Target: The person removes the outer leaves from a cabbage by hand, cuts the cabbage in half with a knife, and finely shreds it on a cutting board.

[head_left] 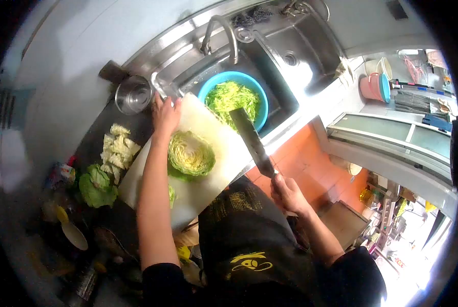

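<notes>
At the far corner of the pale cutting board [229, 148], my left hand [166, 115] grips the board's edge, thumb apart from the other fingers; its fingertips are partly hidden. My right hand [286, 193] is closed around the handle of a cleaver [252, 140], whose blade reaches over the board's sink-side edge. A cut cabbage [190, 153] lies on the board beside my left forearm, its layered inside facing up. Beyond the blade, shredded cabbage [231, 100] fills a blue basin [263, 105] in the sink.
The steel double sink [285, 92] has a curved faucet [221, 23]. A glass bowl [134, 95] stands left of my hand. Cabbage pieces [117, 151] and a loose outer leaf [97, 187] lie left of the board. A pink bucket [370, 88] stands at the right.
</notes>
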Motion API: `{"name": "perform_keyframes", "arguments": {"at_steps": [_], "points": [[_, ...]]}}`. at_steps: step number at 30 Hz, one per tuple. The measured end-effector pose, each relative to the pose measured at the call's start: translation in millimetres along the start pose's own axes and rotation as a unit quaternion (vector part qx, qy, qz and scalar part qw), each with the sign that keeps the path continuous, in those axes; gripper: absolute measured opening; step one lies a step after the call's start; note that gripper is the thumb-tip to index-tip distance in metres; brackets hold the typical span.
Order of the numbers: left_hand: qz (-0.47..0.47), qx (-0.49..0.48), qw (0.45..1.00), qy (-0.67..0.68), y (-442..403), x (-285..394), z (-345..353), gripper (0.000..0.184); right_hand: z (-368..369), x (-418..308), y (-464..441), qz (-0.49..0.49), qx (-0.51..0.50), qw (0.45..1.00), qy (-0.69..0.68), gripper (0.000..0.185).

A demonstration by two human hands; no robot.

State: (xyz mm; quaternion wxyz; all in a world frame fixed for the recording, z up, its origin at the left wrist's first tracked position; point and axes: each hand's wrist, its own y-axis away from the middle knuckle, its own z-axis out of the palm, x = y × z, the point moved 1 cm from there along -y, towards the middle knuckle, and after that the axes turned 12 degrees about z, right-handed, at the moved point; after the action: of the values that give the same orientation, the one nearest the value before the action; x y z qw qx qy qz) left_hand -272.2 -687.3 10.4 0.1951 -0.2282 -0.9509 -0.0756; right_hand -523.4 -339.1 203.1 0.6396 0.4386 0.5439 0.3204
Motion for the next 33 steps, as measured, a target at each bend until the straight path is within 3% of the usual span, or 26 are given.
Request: {"name": "perform_keyframes", "arguments": {"at_steps": [5, 17, 23, 26, 28, 32, 33], "points": [[-0.078, -0.032, 0.995, 0.055, -16.5, 12.3, -10.6, 0.056, -11.6, -5.6, 4.5, 0.032, 0.0, 0.995, -0.094, 0.05], [0.0, 0.067, 0.997, 0.024, -13.2, -6.5, -4.0, 0.035, -18.3, -17.1, -11.9, 0.022, -0.02, 0.994, -0.107, 0.046], [0.059, -0.04, 0.992, -0.102, -33.9, -17.4, 1.8, 0.016, -21.7, -6.5, -23.0, 0.031, -0.021, 0.995, -0.093, 0.044], [0.089, -0.001, 0.991, -0.099, -42.0, -32.0, 9.7, 0.015, -21.1, -10.5, -19.6, 0.036, -0.014, 0.994, -0.105, 0.045], [0.078, 0.041, 0.996, -0.021, -45.8, -26.1, 5.0, 0.011, -23.6, -11.9, -17.6, 0.027, -0.005, 0.996, -0.089, 0.044], [0.055, 0.155, 0.955, 0.249, -46.9, 75.2, -31.0, 0.017, -28.1, -10.7, -16.8, 0.025, 0.036, 0.994, -0.097, 0.042], [0.101, 0.175, 0.944, 0.261, -44.5, 99.5, -23.4, 0.018, -26.5, -13.7, -16.1, 0.03, 0.027, 0.986, -0.159, 0.042]]}}
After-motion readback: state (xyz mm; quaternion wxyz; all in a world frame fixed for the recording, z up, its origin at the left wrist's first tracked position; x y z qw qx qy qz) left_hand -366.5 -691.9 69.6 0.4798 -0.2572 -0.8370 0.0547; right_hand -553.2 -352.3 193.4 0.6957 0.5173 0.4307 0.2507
